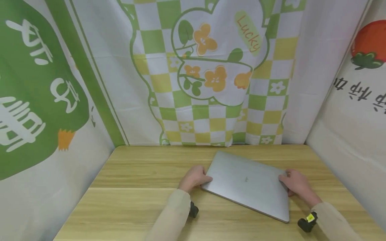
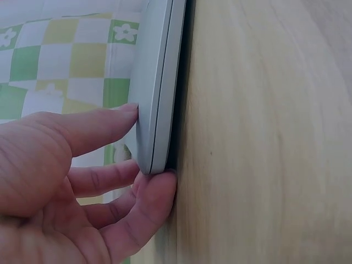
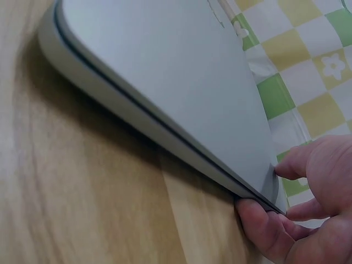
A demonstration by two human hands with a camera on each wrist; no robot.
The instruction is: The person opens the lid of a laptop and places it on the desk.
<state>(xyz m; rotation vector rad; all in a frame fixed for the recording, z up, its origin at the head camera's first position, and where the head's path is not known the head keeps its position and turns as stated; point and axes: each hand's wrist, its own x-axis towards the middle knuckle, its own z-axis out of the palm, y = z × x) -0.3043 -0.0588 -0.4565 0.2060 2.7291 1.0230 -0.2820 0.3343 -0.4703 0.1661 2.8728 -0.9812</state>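
Observation:
A closed silver laptop [image 1: 247, 184] lies at an angle on the wooden table, right of the middle, with a small logo on its lid. My left hand [image 1: 196, 178] grips its left edge, the thumb on the lid. In the left wrist view, a fingertip of the left hand [image 2: 82, 187] sits under the laptop's corner [image 2: 157, 110], beside the tabletop. At the laptop's right edge, my right hand [image 1: 297, 184] holds on with the thumb above. The right wrist view shows fingers [image 3: 258, 225] tucked beneath the laptop body [image 3: 165, 99], and a dark gap under its edge.
The light wooden table [image 1: 126, 201] spreads to the left of the laptop. A green-and-white checked curtain [image 1: 211, 120] hangs behind it. Printed cloth walls stand at the left [image 1: 99, 160] and right [image 1: 337, 140]. Dark cameras are strapped to both wrists.

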